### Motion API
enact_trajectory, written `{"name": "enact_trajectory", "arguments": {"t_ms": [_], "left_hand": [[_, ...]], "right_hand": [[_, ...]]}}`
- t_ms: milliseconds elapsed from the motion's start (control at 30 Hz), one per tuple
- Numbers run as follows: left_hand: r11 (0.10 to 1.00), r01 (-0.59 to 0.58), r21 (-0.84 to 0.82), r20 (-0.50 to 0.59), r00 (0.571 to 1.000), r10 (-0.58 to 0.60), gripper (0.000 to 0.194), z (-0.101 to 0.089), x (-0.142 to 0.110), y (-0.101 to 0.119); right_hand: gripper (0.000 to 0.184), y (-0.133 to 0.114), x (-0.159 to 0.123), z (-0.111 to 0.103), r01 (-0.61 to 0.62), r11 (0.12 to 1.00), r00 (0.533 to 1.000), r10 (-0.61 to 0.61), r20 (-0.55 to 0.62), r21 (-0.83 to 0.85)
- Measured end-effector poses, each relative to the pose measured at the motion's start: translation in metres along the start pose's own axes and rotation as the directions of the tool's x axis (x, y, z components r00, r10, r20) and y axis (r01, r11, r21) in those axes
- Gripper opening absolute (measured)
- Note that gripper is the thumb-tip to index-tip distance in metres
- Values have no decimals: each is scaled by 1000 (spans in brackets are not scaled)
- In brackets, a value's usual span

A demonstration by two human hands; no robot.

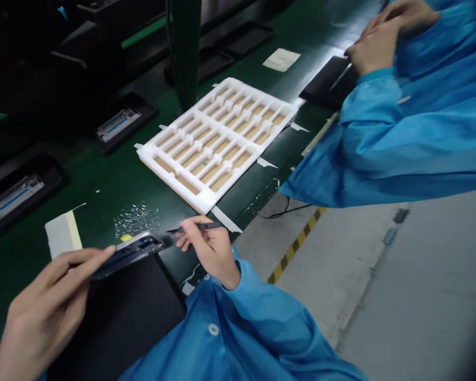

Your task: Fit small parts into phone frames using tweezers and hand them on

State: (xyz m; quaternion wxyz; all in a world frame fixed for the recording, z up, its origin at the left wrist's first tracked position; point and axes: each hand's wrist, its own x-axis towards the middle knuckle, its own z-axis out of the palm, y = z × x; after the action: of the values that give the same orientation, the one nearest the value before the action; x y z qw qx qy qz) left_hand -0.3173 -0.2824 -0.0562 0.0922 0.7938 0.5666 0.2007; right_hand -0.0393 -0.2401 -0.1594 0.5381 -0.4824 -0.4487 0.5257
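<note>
My left hand grips a phone housing by its near end and holds it tilted over a black mat. In my right hand is a pair of dark tweezers, pinched between thumb and fingers, its tip pointing left near the housing's far end. Just beyond the housing, many tiny shiny metal parts lie scattered on the green bench. A small yellow piece shows at the housing's upper edge.
A white slotted foam tray is taped to the green bench. Black trays with phone housings stand along the left. Pale paper lies beside the small parts. At right, a co-worker in a blue sleeve has both hands above another black mat.
</note>
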Motion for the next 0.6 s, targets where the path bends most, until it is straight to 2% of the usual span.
{"name": "enact_trajectory", "arguments": {"t_ms": [100, 200, 400, 600], "left_hand": [[998, -59, 23, 43, 997, 58, 65, 7, -31, -11], [991, -130, 24, 81, 989, 127, 72, 15, -45, -10], [965, -255, 60, -25, 966, 257, 71, 28, -46, -3], [964, -264, 38, 43, 964, 262, 60, 29, -56, -3]], "right_hand": [[24, -1, 3, 15, 26, 995, 1000, -25, 9, -99], [17, 2, 0, 23, 78, 968, 997, -81, 0, -237], [14, 10, -8, 23, 100, 927, 994, -108, -2, -361], [14, 10, -7, 22, 97, 895, 995, -98, 21, -436]]}}
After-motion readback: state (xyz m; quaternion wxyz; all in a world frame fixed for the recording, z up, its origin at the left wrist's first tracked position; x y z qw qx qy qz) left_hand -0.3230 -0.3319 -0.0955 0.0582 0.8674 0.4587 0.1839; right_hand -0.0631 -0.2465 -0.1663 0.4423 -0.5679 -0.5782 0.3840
